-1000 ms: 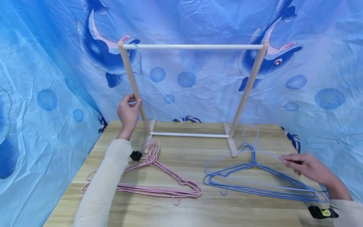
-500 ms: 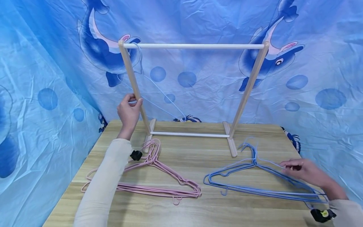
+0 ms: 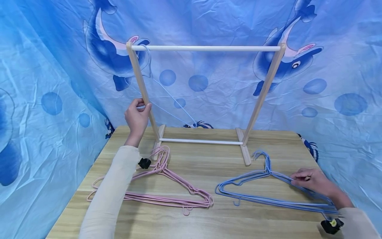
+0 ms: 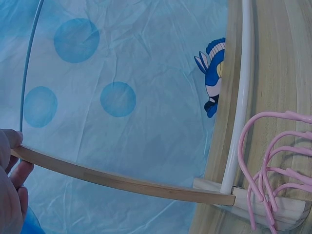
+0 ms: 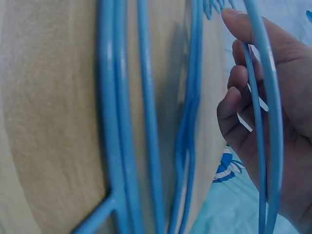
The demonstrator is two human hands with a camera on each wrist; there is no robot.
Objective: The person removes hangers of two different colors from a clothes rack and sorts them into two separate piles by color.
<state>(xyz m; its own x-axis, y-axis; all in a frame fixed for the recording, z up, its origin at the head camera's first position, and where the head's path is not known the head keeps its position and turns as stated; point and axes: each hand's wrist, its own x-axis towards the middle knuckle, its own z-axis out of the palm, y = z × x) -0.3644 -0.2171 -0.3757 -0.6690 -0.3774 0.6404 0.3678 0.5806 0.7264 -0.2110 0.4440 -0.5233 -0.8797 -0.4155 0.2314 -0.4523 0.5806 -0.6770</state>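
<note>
A wooden rack (image 3: 262,93) with a white top rail (image 3: 206,48) stands at the back of the table. My left hand (image 3: 136,117) grips its left post (image 3: 142,89), seen also as the post (image 4: 122,181) in the left wrist view. One blue hanger (image 3: 167,96) hangs from the rail at the left end. My right hand (image 3: 310,181) rests on the pile of blue hangers (image 3: 268,194) at the right, fingers curled round the wires (image 5: 258,126). A pile of pink hangers (image 3: 167,189) lies at the left, apart from both hands.
The wooden table (image 3: 203,219) is backed and flanked by a blue dolphin-print cloth (image 3: 59,66). The rack's lower white bar (image 3: 201,142) and wooden feet (image 3: 246,156) sit near the table's far edge. Bare wood shows between the two hanger piles.
My right hand has come down and back onto the blue pile; the hanger it held raised a second ago now lies low with the others. My left hand stays on the post.
</note>
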